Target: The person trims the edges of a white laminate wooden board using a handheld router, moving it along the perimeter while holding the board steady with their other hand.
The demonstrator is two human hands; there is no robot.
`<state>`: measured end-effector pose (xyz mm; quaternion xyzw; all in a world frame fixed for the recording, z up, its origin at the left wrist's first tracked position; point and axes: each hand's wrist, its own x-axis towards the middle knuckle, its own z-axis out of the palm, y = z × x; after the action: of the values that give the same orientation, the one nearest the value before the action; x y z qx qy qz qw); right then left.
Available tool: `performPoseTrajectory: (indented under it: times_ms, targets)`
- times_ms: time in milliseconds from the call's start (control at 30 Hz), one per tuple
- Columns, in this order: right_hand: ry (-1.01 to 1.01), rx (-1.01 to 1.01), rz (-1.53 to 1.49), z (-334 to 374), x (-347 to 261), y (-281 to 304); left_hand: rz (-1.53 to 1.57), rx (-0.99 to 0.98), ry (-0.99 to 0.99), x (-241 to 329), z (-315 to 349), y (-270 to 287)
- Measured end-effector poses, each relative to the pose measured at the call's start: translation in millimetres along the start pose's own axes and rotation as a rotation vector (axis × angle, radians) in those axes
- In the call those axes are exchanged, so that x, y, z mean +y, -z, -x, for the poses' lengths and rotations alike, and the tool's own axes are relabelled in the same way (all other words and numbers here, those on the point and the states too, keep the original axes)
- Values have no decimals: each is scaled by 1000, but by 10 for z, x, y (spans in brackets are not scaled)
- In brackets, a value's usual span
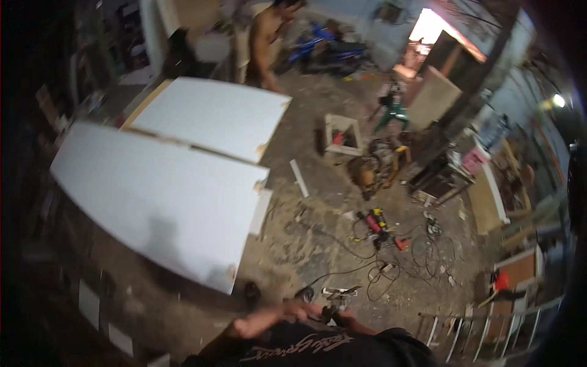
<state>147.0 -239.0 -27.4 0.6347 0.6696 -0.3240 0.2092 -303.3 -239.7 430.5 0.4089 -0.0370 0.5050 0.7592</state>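
Note:
Close to my body, at the lower edge, is a small corded power tool [333,303] with a dark body and a pale flat metal plate; its exact kind is too blurred to tell. My right hand [348,320] is closed around its near side. Reaching across in front of my dark shirt, my left hand [272,318] has its fingers at the tool's left side, smeared by motion, so their grip does not show. Ahead to the left lie two large white panels [159,196] [214,116], side by side and raised above the floor, with a narrow gap between them.
A red power tool [374,223] and tangled cords [422,257] lie on the floor at right. Beyond the panels stands another person [263,46]. A white box frame [342,136], a wood strip [299,178], a dark post [455,110] and a ladder [483,336] are around.

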Motion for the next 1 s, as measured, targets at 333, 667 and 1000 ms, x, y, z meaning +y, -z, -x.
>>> performPoseTrajectory:
  times_ms: [333, 667, 1000]
  targets:
    - [-57, 44, -274, -30, -255, -468, -175, -487, 496, -373, 29, 17]
    - [239, 34, 107, -221, 410, -782, -311, -227, 800, -1328, 470, 1027]
    - [219, 108, -191, 67, -196, -73, -218, -52, 893, -1435, 807, 1174]
